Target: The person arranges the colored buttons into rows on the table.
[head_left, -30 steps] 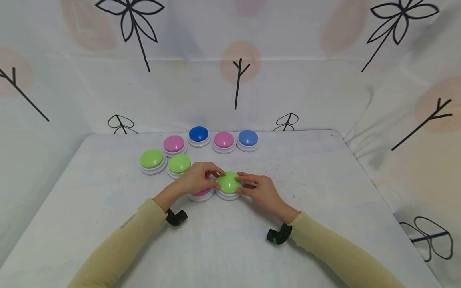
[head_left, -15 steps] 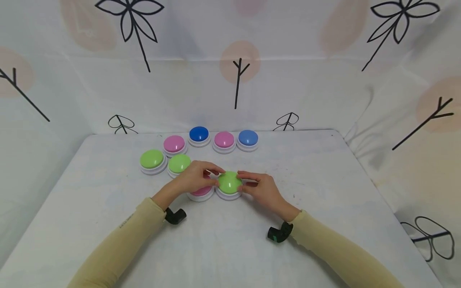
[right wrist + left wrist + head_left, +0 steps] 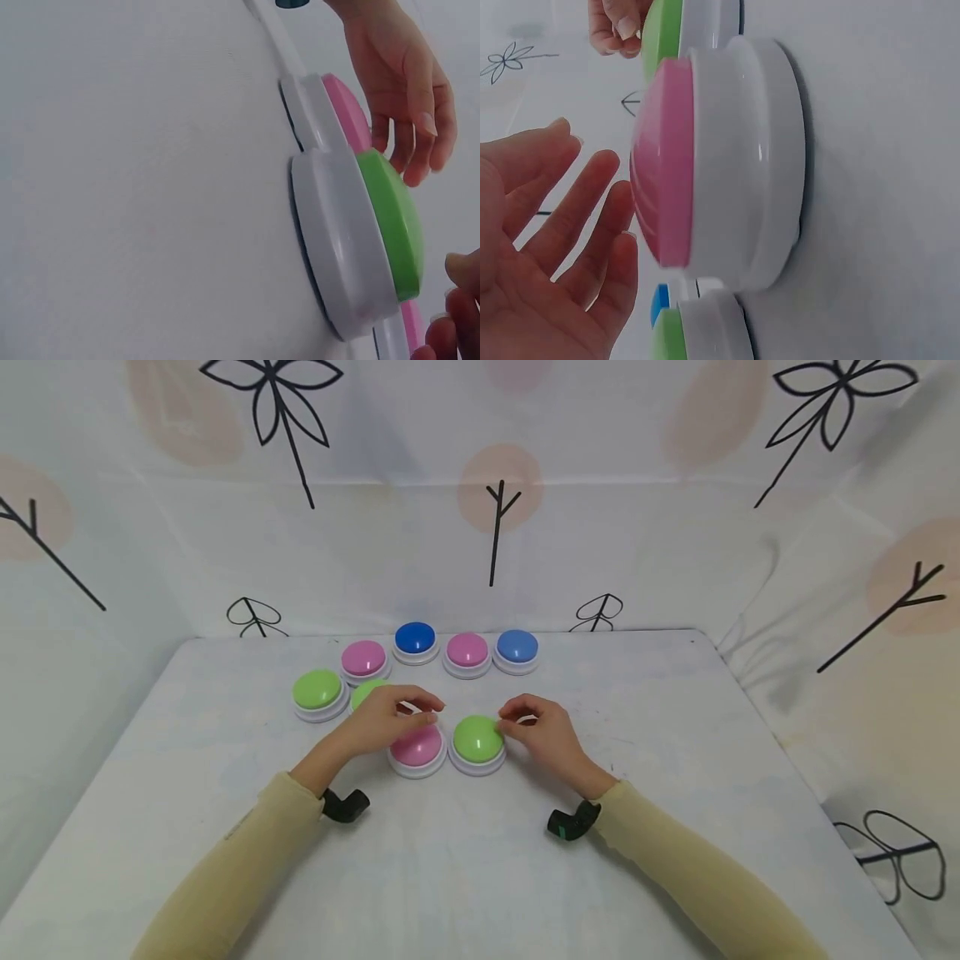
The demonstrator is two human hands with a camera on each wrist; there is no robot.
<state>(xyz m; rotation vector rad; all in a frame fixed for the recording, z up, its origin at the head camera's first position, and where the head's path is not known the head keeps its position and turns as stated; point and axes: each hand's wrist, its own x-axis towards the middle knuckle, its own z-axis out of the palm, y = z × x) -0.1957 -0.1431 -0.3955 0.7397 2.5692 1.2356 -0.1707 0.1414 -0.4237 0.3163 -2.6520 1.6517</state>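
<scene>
A green push button [image 3: 477,740] on a white round base sits at the front of the group, beside a pink push button [image 3: 417,748]. Over the pink button and a partly covered green button [image 3: 367,692] behind it hovers my left hand [image 3: 375,720], holding nothing. The left wrist view has its loosely spread fingers [image 3: 592,180] beside the pink dome [image 3: 660,165]. My right hand [image 3: 550,737] is at the right edge of the front green button, fingers loosely bent. In the right wrist view, a gap shows between its fingertips [image 3: 442,330] and the green dome [image 3: 394,225].
Behind stand another green button [image 3: 317,690], two pink buttons [image 3: 363,658] [image 3: 467,650], a dark blue button [image 3: 415,637] and a lighter blue button [image 3: 517,647]. They lie near the back edge of the white table [image 3: 637,693], against a patterned cloth [image 3: 637,543].
Both hands have let go of the front green button. The left hand has moved left and up, over the pink button; the right has drawn slightly back. The buttons stay put.
</scene>
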